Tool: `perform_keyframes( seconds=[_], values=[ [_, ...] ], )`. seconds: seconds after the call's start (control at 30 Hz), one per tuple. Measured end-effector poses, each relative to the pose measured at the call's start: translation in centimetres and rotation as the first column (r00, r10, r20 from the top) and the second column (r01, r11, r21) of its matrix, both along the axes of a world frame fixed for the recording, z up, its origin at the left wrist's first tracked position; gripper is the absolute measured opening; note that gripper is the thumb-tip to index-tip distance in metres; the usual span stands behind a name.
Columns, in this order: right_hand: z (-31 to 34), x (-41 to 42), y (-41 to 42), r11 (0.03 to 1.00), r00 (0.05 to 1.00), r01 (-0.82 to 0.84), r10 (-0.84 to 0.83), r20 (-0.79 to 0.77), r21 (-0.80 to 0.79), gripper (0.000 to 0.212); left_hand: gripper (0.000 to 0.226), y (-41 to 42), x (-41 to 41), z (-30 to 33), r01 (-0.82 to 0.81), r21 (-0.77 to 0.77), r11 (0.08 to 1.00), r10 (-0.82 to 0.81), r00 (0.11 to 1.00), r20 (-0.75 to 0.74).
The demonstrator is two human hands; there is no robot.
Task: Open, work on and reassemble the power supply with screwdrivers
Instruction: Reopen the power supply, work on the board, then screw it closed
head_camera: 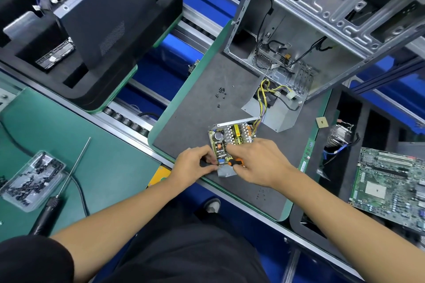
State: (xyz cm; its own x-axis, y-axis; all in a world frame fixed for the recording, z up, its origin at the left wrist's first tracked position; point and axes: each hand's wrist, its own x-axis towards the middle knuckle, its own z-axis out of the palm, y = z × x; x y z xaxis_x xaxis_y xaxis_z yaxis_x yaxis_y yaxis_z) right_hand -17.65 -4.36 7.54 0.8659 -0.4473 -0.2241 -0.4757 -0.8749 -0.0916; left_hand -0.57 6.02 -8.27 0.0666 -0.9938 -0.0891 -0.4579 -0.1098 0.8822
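Here the right hand [257, 163] grips an orange screwdriver [235, 162] over the opened power supply [230, 142] (mid-mat), left hand [195, 165] pinching its edge; a slip could gouge components.

no legible text anywhere, markings on power supply board [230, 139] and motherboard [391, 181] too small to read
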Motion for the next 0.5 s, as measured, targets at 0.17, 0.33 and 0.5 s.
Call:
perform_keyframes(
  seconds=[0.17, 0.33, 0.5],
  values=[
    [-0.1, 0.2, -0.1, 1.000, 0.999, -0.008, 0.008, -0.035, -0.009, 0.015, 0.025, 0.2, -0.4, -0.3, -0.016, -0.015, 1.000, 0.018, 0.996, 0.083],
    [-0.2, 0.1, -0.2, 1.000, 1.000, -0.022, 0.022, -0.022, -0.005, 0.016, 0.027, 0.5, -0.9, -0.5, -0.063, -0.047, 0.997, 0.068, 0.991, 0.116],
    [-0.2, 0.3, 0.4, 0.999, 0.993, -0.052, 0.050, 0.109, 0.017, 0.016, 0.030, 0.7, -1.4, -0.4, -0.107, -0.027, 0.994, 0.109, 0.986, 0.129]
  ],
)
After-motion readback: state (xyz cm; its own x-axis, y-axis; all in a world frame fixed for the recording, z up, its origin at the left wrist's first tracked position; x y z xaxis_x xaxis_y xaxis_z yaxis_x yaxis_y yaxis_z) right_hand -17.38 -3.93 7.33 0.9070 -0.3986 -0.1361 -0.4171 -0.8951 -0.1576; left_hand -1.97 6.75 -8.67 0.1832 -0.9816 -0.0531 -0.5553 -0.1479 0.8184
